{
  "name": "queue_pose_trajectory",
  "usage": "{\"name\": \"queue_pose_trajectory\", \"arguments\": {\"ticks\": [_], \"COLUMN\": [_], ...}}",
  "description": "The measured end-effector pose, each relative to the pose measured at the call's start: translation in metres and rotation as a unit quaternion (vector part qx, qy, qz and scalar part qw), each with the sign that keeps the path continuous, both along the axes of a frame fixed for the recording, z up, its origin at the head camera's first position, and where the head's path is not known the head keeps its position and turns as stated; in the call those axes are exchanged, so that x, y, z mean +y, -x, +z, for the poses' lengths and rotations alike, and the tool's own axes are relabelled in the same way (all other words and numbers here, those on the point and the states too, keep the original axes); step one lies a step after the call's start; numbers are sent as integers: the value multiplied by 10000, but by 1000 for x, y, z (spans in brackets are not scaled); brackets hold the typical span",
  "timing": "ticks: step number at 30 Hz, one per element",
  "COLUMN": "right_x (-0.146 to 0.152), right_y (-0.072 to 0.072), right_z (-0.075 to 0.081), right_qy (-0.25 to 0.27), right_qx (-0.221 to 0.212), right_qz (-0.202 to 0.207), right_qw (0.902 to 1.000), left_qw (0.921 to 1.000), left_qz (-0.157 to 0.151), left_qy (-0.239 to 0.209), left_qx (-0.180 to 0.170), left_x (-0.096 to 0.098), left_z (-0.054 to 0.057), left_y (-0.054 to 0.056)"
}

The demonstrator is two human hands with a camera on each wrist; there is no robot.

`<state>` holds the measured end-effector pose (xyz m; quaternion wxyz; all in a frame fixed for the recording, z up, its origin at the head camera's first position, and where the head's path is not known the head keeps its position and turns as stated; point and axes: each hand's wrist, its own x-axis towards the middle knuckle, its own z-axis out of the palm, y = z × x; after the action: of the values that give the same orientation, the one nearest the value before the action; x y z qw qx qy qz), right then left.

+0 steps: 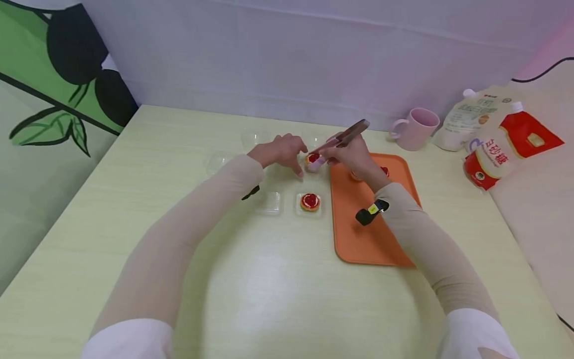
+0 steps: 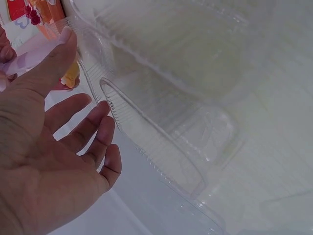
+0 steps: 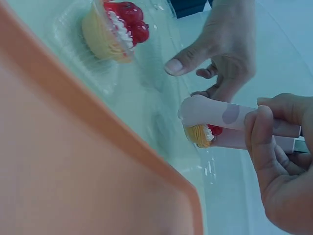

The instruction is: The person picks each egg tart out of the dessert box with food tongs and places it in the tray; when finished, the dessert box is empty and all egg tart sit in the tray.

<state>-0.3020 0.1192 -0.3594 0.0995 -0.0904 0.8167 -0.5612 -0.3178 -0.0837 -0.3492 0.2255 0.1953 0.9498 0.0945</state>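
My right hand (image 1: 354, 153) grips pink tongs (image 3: 220, 115). Between the tongs' ends is a small tart (image 3: 199, 134) with white cream and red fruit. In the head view that tart (image 1: 312, 158) is at a clear plastic box, just left of the tray. My left hand (image 1: 287, 150) is beside it with thumb and fingers apart, holding nothing. The left wrist view has the left hand (image 2: 63, 142) close to a clear box (image 2: 161, 132); whether its fingertips touch the plastic, I cannot tell. A second tart (image 1: 310, 201) sits in a nearer clear box.
An orange tray (image 1: 358, 244) with more tarts lies under my right forearm. Other clear boxes (image 1: 270, 203) stand to the left. At the back right are a pink mug (image 1: 418, 130), a white pouch (image 1: 464, 122) and a red-and-white sugar bag (image 1: 502, 149).
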Motion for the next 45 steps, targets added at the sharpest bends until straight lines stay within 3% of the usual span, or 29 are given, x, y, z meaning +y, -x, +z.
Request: {"name": "queue_pose_trajectory", "arguments": {"ticks": [7, 24, 36, 45], "right_x": [19, 74, 107, 117], "right_y": [-2, -32, -58, -68], "right_z": [10, 23, 15, -1], "right_qy": [367, 98, -260, -367], "right_qx": [77, 442, 431, 182], "right_qz": [-75, -407, -600, -365], "right_qw": [9993, 9981, 9969, 9985], "left_qw": [9998, 9996, 9999, 10000], "left_qz": [127, 160, 75, -17], "left_qy": [81, 86, 2, -21], "left_qx": [-146, -193, -146, -7], "left_x": [0, 1, -1, -3], "left_z": [0, 2, 0, 1], "left_y": [2, 2, 1, -2]}}
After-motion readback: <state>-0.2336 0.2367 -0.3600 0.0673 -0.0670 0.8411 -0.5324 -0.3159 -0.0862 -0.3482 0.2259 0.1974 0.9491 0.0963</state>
